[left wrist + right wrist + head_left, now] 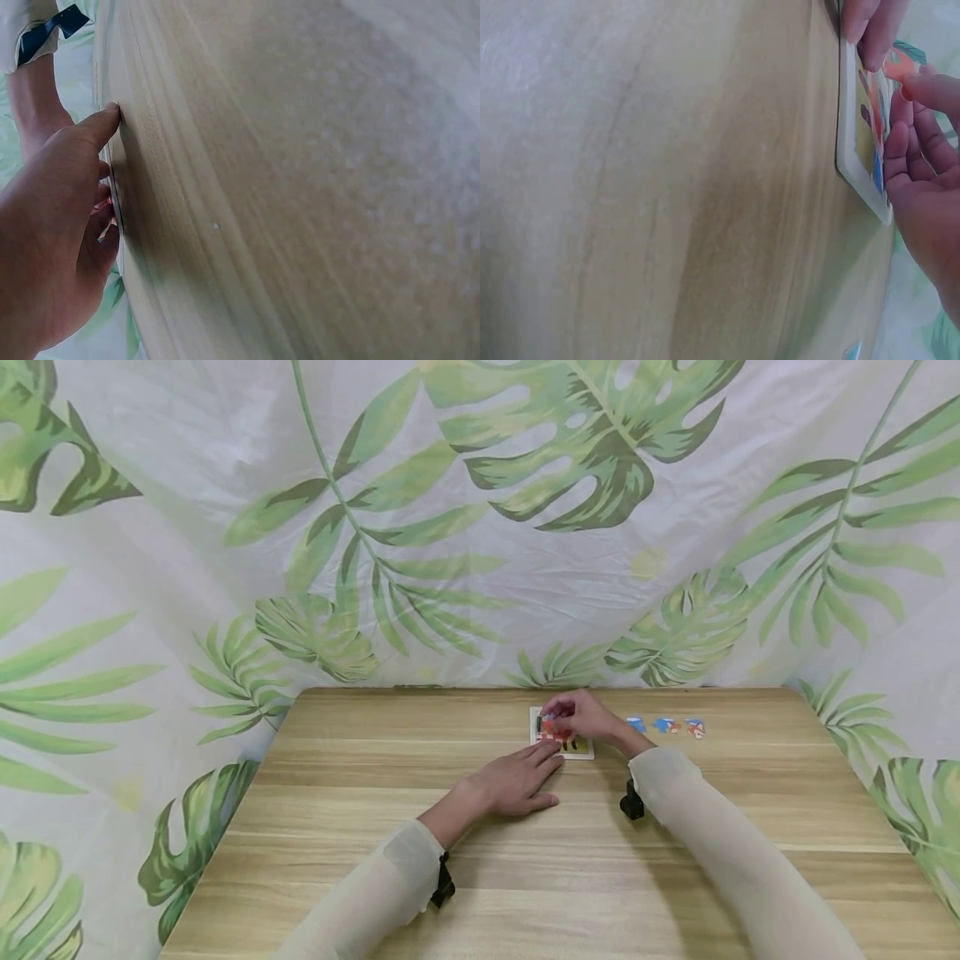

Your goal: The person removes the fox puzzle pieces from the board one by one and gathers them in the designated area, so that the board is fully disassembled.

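Note:
A small white-bordered jigsaw puzzle tray [588,754] lies near the table's far edge, partly covered by both hands. My right hand [588,717] is over it, pinching an orange-red and teal puzzle piece [906,58] between thumb and fingers. That piece is tilted up above the tray in the right wrist view. Palm down, my left hand [517,779] reaches in from the lower left, its fingertips resting on the tray's near-left part. Part of a coloured picture shows inside the tray border [847,127].
Right of the tray lie three loose puzzle pieces in a row: a blue one [636,724], a blue and orange one [664,725], and a mixed-colour one [696,727]. A leaf-print cloth [465,568] hangs behind the wooden table [360,860].

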Tool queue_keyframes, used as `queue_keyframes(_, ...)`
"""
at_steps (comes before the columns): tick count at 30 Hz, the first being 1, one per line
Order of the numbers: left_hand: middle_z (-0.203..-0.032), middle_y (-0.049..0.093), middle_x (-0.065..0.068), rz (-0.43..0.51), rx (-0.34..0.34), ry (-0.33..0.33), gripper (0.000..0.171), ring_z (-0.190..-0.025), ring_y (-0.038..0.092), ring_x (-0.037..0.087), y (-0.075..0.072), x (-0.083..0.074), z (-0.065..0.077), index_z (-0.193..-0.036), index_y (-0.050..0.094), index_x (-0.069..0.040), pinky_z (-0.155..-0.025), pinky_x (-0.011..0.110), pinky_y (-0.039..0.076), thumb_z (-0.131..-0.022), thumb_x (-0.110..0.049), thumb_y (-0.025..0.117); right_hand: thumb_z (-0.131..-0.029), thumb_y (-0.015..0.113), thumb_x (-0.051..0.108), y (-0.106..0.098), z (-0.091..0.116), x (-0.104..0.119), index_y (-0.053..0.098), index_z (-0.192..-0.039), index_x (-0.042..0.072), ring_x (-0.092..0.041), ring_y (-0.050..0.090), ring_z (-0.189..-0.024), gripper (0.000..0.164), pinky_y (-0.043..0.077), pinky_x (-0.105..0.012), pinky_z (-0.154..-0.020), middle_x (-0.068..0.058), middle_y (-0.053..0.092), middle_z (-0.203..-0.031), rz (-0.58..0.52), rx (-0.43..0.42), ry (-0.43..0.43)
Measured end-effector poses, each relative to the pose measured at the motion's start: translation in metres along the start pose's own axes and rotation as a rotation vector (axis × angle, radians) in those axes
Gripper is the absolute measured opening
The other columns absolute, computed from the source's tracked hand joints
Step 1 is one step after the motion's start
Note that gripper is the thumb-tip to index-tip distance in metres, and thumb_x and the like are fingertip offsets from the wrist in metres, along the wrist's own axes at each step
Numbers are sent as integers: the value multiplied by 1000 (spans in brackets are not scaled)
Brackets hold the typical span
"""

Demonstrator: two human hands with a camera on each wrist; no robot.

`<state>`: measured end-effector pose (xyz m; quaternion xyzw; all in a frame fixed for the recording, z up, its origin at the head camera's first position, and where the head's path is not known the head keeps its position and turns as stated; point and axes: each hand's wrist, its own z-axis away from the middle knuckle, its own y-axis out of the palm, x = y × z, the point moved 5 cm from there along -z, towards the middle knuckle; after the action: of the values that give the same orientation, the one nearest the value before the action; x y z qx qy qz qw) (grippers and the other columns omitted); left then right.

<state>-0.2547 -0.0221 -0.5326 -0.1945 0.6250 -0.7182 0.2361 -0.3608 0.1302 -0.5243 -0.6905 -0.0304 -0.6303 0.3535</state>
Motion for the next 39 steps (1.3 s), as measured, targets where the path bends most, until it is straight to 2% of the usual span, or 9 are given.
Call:
queue_keyframes(5, -177, 15, 14, 16, 14, -3, 73, -164, 15, 27, 2, -1, 1, -166, 31, -7, -132, 33, 14, -112, -56, 40, -101, 67, -4, -4, 2, -7, 72, -124, -4, -30, 69, -84, 24, 61, -33, -61, -20, 71, -103, -61, -11, 6)
queue_keyframes(9, -177, 15, 14, 26, 11, -4, 72, -164, 15, 27, 3, -1, 2, -166, 31, -7, -132, 32, 15, -112, -55, 40, -101, 69, 2, -9, 5, -9, 73, -125, -2, -32, 70, -90, 24, 61, -35, -69, -20, 72, -106, -79, -26, 14)
queue_keyframes(17, -177, 17, 15, 48, 7, -2, 73, -164, 15, 28, 5, -1, 3, -166, 31, -7, -132, 34, 14, -112, -55, 40, -101, 68, 3, -20, 16, -8, 72, -127, 0, -27, 67, -100, 27, 59, -38, -86, -17, 71, -110, -80, -44, 36)
queue_keyframes(21, -177, 15, 15, 78, 18, -15, 74, -164, 14, 29, 5, 0, 4, -167, 29, -7, -132, 34, 14, -112, -54, 41, -101, 70, 5, -27, 22, -7, 71, -127, -1, -23, 66, -100, 27, 59, -44, -92, -17, 71, -111, -71, -45, 37)
queue_keyframes(24, -177, 14, 13, 93, 25, -25, 74, -164, 14, 29, 4, 0, 4, -168, 28, -7, -132, 33, 14, -112, -54, 42, -100, 73, 8, -34, 27, -7, 72, -126, 0, -22, 66, -99, 27, 59, -42, -91, -17, 71, -110, -52, -53, 48)
queue_keyframes(29, -178, 13, 13, 93, 28, -23, 75, -164, 12, 28, 3, 1, 4, -169, 24, -8, -132, 33, 13, -112, -54, 41, -99, 75, 9, -48, 38, -10, 74, -124, 1, -20, 67, -99, 26, 57, -29, -85, -14, 73, -109, -10, -71, 38)
queue_keyframes(32, -178, 14, 13, 86, 24, -17, 76, -164, 12, 28, 3, 1, 3, -170, 21, -8, -132, 33, 13, -112, -54, 40, -99, 74, 6, -56, 44, -12, 74, -123, -1, -19, 66, -97, 25, 57, -27, -83, -14, 73, -108, -3, -79, 32)
queue_keyframes(39, -178, 14, 12, 67, 28, -18, 76, -164, 11, 27, 3, 2, 2, -170, 19, -9, -132, 33, 14, -113, -54, 38, -100, 73, 5, -72, 61, -13, 72, -126, -5, -25, 67, -97, 28, 59, -40, -84, -19, 72, -108, 5, -61, 73)
